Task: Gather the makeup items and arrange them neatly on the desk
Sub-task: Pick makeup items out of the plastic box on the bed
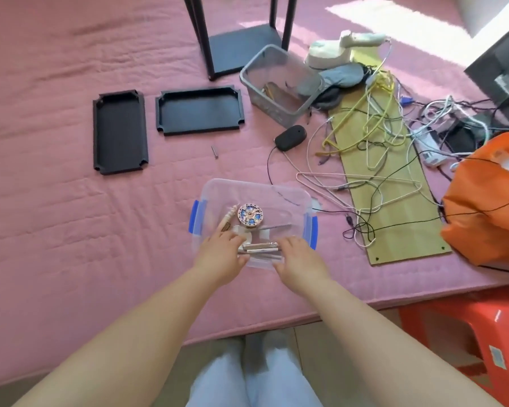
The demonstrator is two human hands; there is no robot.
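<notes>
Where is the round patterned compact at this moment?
The round patterned compact lies inside the clear plastic box, toward its left side, just beyond the left hand.

Beyond the grip and to its left, two black trays [119,131] [200,113] lie side by side on the pink cover [56,201], a small screw [214,151] between them and the grip, with the black legs of a stand [232,39] farther off. Beyond and to the right sit a grey basket [279,83], a black mouse [290,138] and a tangle of cables [379,133] spread over a wooden board [394,207]. Far right of the grip an orange bag [488,201] slumps on the cover's edge, above a red stool [465,339] on the floor.
</notes>
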